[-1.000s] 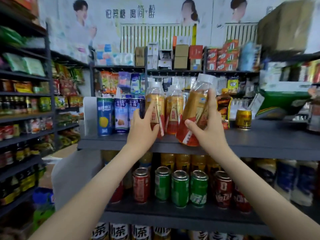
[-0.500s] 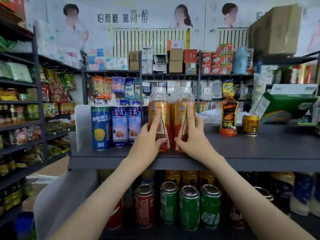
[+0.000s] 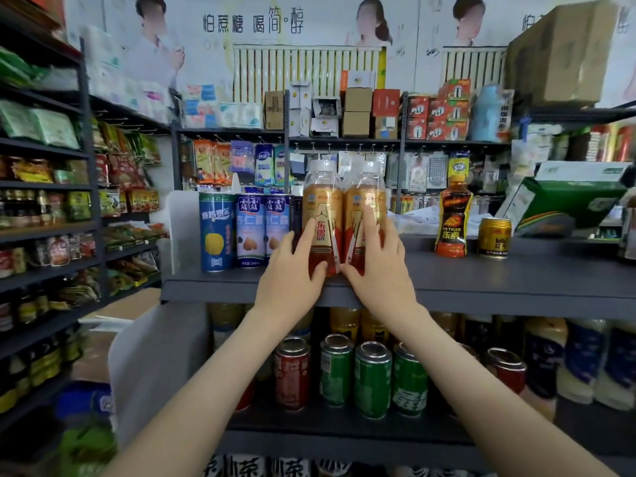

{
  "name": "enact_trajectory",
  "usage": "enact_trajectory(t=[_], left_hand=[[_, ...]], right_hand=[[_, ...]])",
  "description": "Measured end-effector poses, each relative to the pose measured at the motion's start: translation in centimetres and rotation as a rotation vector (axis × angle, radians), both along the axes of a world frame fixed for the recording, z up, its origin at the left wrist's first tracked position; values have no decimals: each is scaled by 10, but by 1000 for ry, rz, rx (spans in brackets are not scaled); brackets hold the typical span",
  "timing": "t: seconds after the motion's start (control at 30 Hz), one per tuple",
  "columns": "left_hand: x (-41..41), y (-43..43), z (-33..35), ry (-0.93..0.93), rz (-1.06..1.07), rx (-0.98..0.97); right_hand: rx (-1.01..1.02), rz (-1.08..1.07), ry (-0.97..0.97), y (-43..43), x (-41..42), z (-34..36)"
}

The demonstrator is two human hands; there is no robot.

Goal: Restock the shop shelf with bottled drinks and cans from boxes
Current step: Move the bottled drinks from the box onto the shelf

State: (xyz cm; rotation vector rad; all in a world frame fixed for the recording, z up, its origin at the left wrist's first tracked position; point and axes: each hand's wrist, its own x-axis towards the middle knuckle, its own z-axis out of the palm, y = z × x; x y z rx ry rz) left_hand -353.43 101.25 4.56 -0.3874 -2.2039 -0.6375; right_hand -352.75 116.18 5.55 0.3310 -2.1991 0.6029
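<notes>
Atop the shelf (image 3: 516, 277), left hand (image 3: 289, 284) grips left bottle (image 3: 321, 208), right hand (image 3: 382, 270) right bottle (image 3: 358, 201), partly hiding both bases.

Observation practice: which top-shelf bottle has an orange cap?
The dark bottle beside the gold can; the two amber bottles have white caps.
</notes>
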Motion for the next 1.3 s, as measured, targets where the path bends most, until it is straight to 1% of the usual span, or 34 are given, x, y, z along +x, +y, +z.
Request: enact_trajectory(t=[0.07, 0.13, 0.17, 0.23, 0.27, 0.33, 0.4, 0.43, 0.5, 0.57, 0.63, 0.73, 0.87, 0.93, 1.03, 1.1, 1.17, 1.3], left_hand=[[25, -4, -20, 67, -19, 37], [54, -13, -50, 115, -24, 44], [70, -19, -67, 117, -12, 40], [101, -36, -106, 64, 42, 32], [117, -46, -127, 2, 84, 33], [151, -69, -171, -188, 191, 50], [188, -94, -213, -388, 313, 49], [207, -107, -232, -456, 364, 45], [242, -137, -266, -558, 448, 59], [273, -169, -294, -651, 534, 90], [300, -201, -318, -750, 608, 119], [334, -255, -353, -843, 688, 192], [372, -337, -408, -1001, 771, 277], [386, -380, -437, -1097, 809, 313], [394, -433, -474, -1219, 859, 364], [392, -458, -498, -1290, 869, 391], [387, -475, -530, -1351, 864, 459], [374, -497, -612, -1450, 848, 569]], right_hand=[[1, 77, 124, -8, 22, -17], [30, 156, 203, -18, 43, -44], [50, 207, 208, -25, 55, -60], [108, 349, 124, -43, 76, -98], [141, 427, 52, -53, 85, -120], [182, 559, -103, -78, 103, -165], [217, 646, -235, -109, 122, -208], [237, 684, -291, -127, 133, -228], [273, 765, -398, -165, 156, -260], [334, 832, -460, -203, 178, -286], [429, 886, -519, -240, 196, -309], [550, 959, -604, -300, 211, -341], [584, 993, -733, -391, 214, -393], [642, 971, -789, -436, 211, -425], [761, 941, -927, -492, 201, -480], [803, 934, -1014, -516, 194, -517], [861, 903, -1090, -531, 188, -555], [963, 846, -1217, -548, 175, -642]])
